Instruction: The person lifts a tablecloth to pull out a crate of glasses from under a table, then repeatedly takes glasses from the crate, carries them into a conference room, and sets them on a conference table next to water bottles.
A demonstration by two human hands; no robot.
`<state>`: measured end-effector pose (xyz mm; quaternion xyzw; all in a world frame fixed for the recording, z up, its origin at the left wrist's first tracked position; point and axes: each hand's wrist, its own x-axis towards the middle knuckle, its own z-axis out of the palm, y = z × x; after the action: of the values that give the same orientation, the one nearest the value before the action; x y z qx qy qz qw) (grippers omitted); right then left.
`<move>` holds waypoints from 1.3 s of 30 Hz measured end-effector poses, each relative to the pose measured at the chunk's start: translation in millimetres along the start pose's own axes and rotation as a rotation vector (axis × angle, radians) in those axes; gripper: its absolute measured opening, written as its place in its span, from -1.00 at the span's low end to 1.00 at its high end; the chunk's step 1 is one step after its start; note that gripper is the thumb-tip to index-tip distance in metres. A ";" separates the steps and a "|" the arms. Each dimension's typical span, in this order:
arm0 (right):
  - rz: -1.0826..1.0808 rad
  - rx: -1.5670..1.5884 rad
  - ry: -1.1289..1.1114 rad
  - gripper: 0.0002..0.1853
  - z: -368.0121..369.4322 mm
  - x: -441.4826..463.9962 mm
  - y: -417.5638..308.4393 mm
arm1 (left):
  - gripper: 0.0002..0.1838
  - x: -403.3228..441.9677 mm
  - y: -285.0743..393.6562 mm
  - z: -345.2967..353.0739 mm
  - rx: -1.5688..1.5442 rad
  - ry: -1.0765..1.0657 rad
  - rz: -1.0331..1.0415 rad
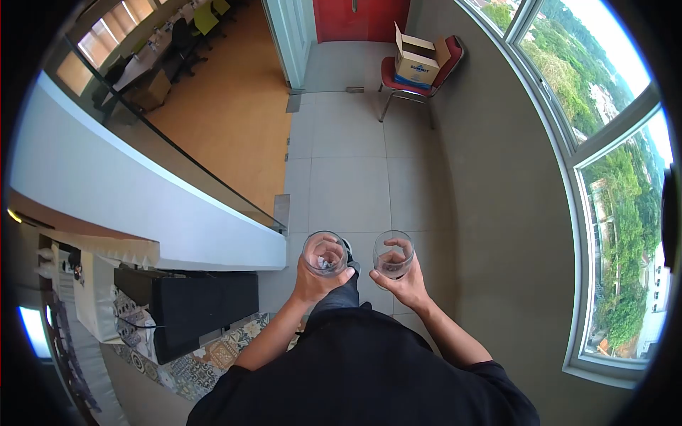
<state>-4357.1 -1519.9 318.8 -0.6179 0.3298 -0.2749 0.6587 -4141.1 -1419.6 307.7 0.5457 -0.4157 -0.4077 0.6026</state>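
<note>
A clear round glass [325,250] is in my left hand [317,282], its fingers wrapped round the side and the thumb at the right. Something small and pale shows inside or through it. My right hand [408,284] grips another clear glass [393,250], with the fingers seen through its wall. Both glasses are held in front of my body with their rims facing up, a small gap between them.
An open cardboard box [418,65] stands on a red chair [455,57] by the right wall. Ahead is a red door [362,25]. Windows line the right. A black cabinet [206,312] stands at lower left, beside patterned tiles [224,353].
</note>
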 end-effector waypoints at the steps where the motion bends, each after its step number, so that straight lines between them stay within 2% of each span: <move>1: 0.004 -0.006 -0.014 -0.26 -2.4 23.8 -3.2 | -0.27 19.3 -1.5 -4.7 -0.004 0.011 -0.002; 5: -0.013 0.001 -0.089 -0.25 -9.5 121.4 -12.8 | -0.26 106.4 -12.4 -29.2 -0.023 0.053 0.010; 8: 0.058 -0.023 -0.086 -0.24 -10.9 192.3 -36.5 | -0.25 174.9 -7.8 -48.4 -0.035 0.068 -0.023; 11: 0.017 -0.016 -0.113 -0.23 -15.2 261.0 -45.9 | -0.23 241.2 -1.4 -66.5 -0.063 0.078 0.075; 18: 0.015 0.051 -0.128 -0.24 -16.5 420.2 -56.2 | -0.23 378.5 4.1 -116.0 -0.032 0.170 0.096; 19: -0.042 0.012 -0.134 -0.24 -18.5 445.7 -51.3 | -0.23 398.5 2.4 -124.7 -0.033 0.175 0.098; 23: 0.040 0.088 -0.221 -0.26 -17.5 547.8 -64.5 | -0.22 478.9 1.2 -158.7 0.072 0.235 0.101; 27: -0.013 0.016 -0.321 -0.26 -13.6 657.6 -64.8 | -0.23 554.3 -7.5 -188.4 -0.056 0.340 0.070; 30: 0.045 0.035 -0.402 -0.26 -6.2 727.4 -86.5 | -0.30 607.8 5.6 -210.8 -0.036 0.428 0.088; 32: 0.035 -0.030 -0.492 -0.27 -0.7 775.7 -98.5 | -0.40 633.9 16.8 -230.7 0.042 0.477 0.112; 35: 0.071 -0.041 -0.597 -0.27 20.7 840.1 -108.4 | -0.43 664.7 24.9 -261.1 0.011 0.613 0.122; 39: 0.035 -0.057 -0.704 -0.26 72.6 913.6 -109.9 | -0.35 683.5 20.1 -319.6 -0.015 0.750 0.115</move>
<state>-3719.1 -2186.5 343.0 -0.6873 0.1004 -0.0244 0.7189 -3618.0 -1962.2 347.2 0.6285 -0.1932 -0.1481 0.7387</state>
